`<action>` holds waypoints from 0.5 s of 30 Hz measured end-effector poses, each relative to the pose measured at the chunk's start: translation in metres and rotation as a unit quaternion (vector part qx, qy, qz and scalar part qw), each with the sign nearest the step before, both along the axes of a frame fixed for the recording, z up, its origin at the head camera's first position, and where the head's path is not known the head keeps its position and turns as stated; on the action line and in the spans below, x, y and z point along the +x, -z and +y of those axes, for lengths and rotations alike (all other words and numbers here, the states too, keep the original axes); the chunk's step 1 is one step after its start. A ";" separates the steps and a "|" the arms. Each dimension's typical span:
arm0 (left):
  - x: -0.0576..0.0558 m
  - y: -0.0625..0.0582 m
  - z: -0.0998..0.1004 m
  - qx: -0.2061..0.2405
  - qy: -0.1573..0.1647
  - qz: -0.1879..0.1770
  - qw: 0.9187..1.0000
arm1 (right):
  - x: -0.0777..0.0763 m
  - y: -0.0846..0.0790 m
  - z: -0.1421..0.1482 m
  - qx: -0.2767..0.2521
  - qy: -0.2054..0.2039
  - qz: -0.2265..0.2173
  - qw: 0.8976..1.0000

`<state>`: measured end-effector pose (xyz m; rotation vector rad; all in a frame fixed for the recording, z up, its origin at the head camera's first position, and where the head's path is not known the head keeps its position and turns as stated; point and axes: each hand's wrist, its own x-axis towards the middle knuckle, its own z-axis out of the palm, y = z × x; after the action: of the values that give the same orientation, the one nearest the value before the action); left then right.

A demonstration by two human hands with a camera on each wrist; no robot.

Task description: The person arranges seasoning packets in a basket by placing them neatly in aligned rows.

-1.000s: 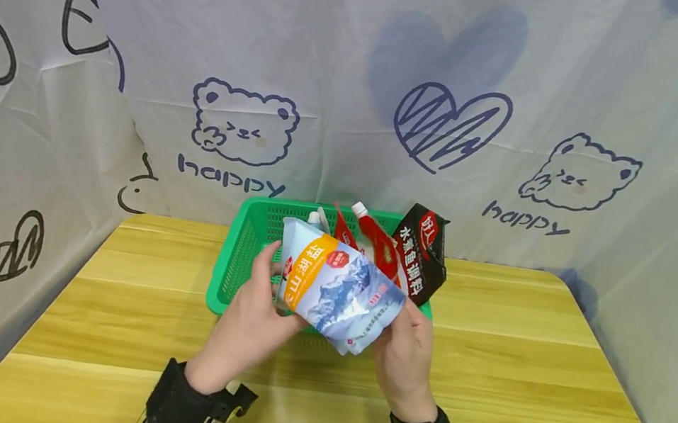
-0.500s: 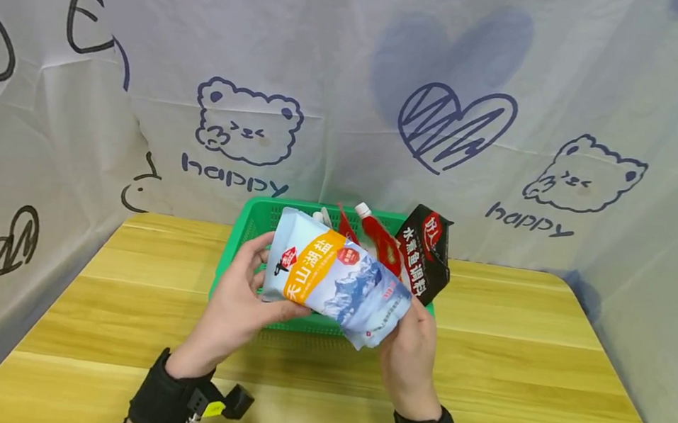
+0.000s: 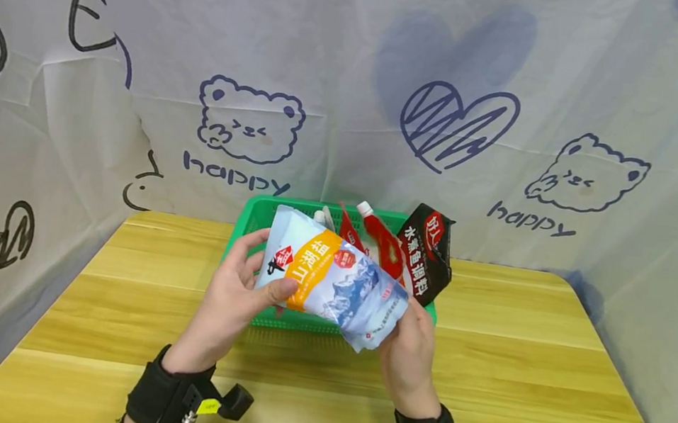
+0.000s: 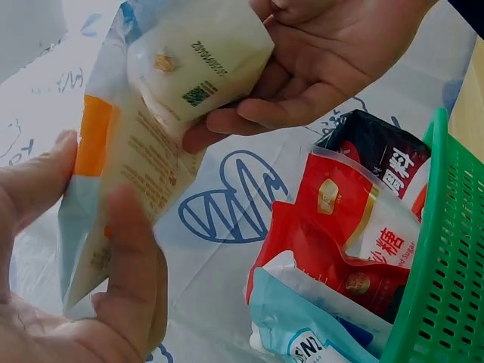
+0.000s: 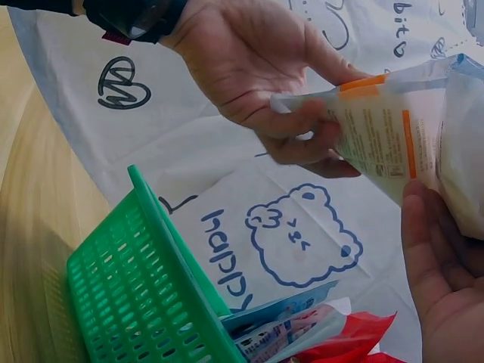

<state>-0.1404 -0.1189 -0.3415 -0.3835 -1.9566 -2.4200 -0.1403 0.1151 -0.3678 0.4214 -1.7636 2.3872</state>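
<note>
Both hands hold a light blue bag of salt point(image 3: 336, 279), tilted, above the near side of a green basket point(image 3: 255, 215). My left hand point(image 3: 231, 297) grips its left end, thumb on the printed front and fingers behind. At the lower right end, my right hand point(image 3: 410, 353) holds the bag, its fingers mostly hidden behind it. The left wrist view shows the back of the bag point(image 4: 151, 151), with small print and a square code; the right hand's fingers point(image 4: 287, 110) curl against it.
Inside the basket stand a black box point(image 3: 426, 255), a red spouted pouch point(image 3: 382, 246), a red sugar bag point(image 4: 333, 200) and a light blue packet point(image 4: 295, 325). The basket sits on a wooden table point(image 3: 516, 378), before a white cloth point(image 3: 358, 64) with drawings.
The bag has shifted left and a little up with my left hand, showing more of its front. My left thumb has moved from its lower edge onto the front. My right hand keeps its hold.
</note>
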 end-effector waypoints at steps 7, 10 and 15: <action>0.001 -0.002 0.001 -0.017 -0.033 -0.003 0.999 | -0.003 0.003 0.000 0.012 0.002 0.009 1.000; 0.002 -0.003 0.001 -0.024 -0.052 0.006 0.998 | -0.004 0.004 0.001 0.018 -0.006 0.012 1.000; 0.005 -0.005 0.001 -0.031 -0.066 0.035 0.997 | -0.006 0.006 0.002 0.004 -0.035 0.037 0.999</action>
<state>-0.1357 -0.1182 -0.3366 -0.3249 -1.9652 -2.2395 -0.1462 0.1174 -0.3742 0.5739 -1.7549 2.3784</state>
